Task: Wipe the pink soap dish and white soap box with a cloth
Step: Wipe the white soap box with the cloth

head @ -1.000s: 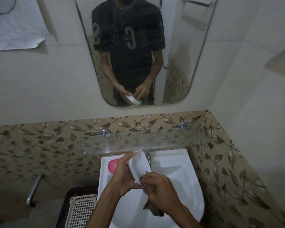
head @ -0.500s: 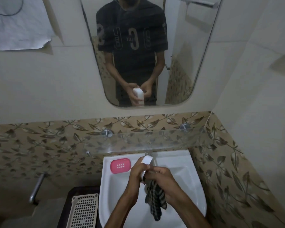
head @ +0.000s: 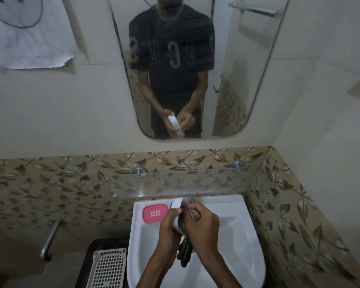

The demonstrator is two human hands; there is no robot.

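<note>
Low in the frame's centre, over the glossy white basin [head: 233, 242], the left hand [head: 168, 229] has its grip curled round the smooth white box [head: 176, 204], held on edge, while the right hand [head: 203, 225] has its grip closed on a dark striped cloth [head: 185, 253] hanging beneath. The pink oval dish [head: 154, 213], with a grid of small holes, lies on the basin's upper-left rim, just left of the hands. At lower left stands a cream perforated basket [head: 107, 267].

A dim bathroom corner. Plain cream wall [head: 50, 113] above, a band of leaf-patterned tiles [head: 50, 183] below. A rounded mirror [head: 195, 69] hangs over a white washbasin [head: 247, 235], with a glass shelf [head: 195, 181] on two metal pegs between them. A torn paper sheet [head: 29, 44] is stuck upper left; a perforated plastic basket [head: 108, 267] sits beside the basin's left edge.
</note>
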